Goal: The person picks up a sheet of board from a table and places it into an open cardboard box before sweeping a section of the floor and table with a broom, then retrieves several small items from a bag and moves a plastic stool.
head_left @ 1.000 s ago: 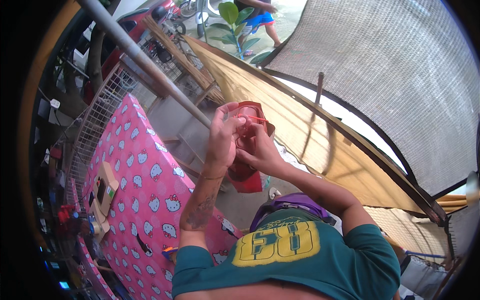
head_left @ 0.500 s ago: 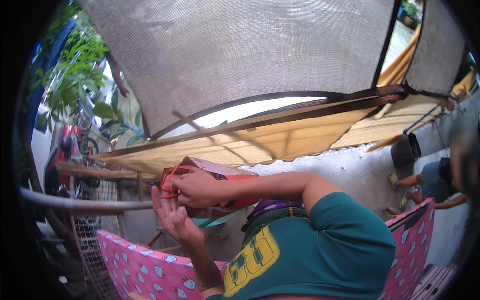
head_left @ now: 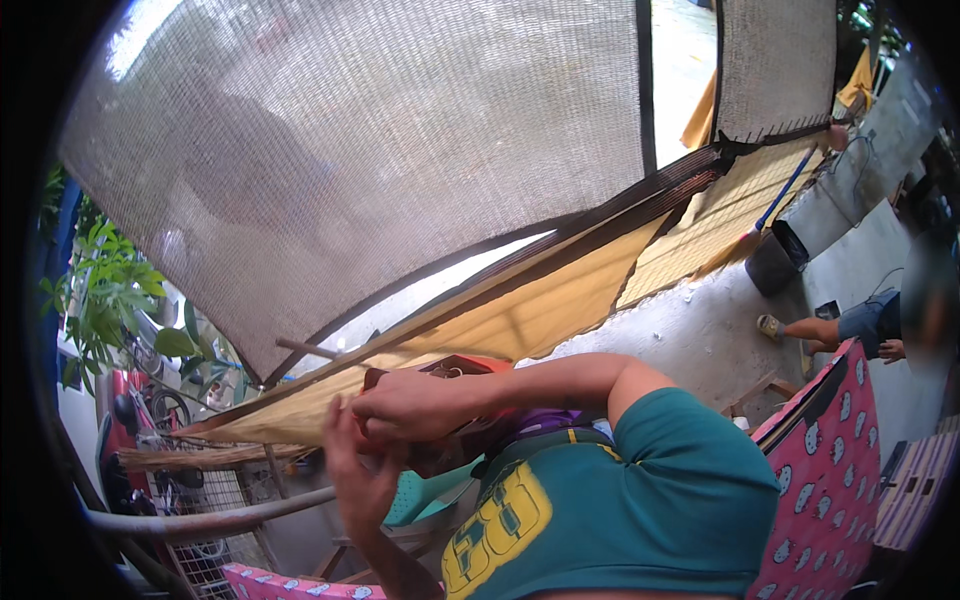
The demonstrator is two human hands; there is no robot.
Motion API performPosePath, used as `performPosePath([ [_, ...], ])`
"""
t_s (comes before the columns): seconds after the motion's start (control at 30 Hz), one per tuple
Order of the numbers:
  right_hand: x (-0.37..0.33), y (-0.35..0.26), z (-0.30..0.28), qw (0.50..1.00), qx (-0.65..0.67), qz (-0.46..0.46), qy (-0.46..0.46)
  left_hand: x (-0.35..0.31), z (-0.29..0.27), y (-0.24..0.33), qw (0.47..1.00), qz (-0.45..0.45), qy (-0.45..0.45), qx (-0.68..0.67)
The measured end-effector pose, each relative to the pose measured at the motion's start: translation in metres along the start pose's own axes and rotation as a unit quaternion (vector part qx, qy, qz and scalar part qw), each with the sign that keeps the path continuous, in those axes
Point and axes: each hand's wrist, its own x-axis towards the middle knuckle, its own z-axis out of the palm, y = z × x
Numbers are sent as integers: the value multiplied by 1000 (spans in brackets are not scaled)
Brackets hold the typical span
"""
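A red paper bag [head_left: 478,366] with a dark, open-looking top lies in front of my body, mostly behind my right forearm. My right hand [head_left: 415,405] is closed at its left end, where a patch of red shows under the fingers; the thin red cord handle seen earlier is now mostly hidden there. Close against it, my left hand [head_left: 362,478] is raised with its fingers bent toward the right fingertips. Blur and overlap hide what lies between the left fingers.
A metal pipe rail [head_left: 220,520] runs at lower left, near a teal perforated plastic piece [head_left: 425,492]. Pink patterned padding [head_left: 825,480] stands at right. Beyond hang a grey mesh screen [head_left: 400,130] and tan cloth [head_left: 550,290]. Another person's leg [head_left: 815,330] shows near a black bin [head_left: 775,262].
The view has turned, so the surroundings appear shifted and tilted. My left fingers, stretched out with the red cord across them earlier, have bent in toward my right hand.
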Motion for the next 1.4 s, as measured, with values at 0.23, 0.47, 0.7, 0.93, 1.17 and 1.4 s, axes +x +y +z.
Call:
performPosePath([
  [0.23, -90, 10, -84, 993, -81, 62, 54, 62, 83, 2, 980, 81, -128, -128],
  [0.47, -200, -31, -175, 948, -56, 218, 223, 137, 176, 87, 906, 265, -254, -208],
  [0.7, -317, -49, -218, 836, -107, 222, 490, 173, 290, 208, 819, 208, -345, -409],
  [0.93, -413, -39, -262, 747, -225, 307, 546, 190, 396, 281, 820, 223, -354, -390],
  [1.17, -450, 1, -347, 704, -273, 322, 571, 223, 467, 326, 860, 203, -331, -332],
  [1.4, -494, 51, -427, 688, -379, 261, 561, 250, 524, 368, 899, 282, -212, -259],
])
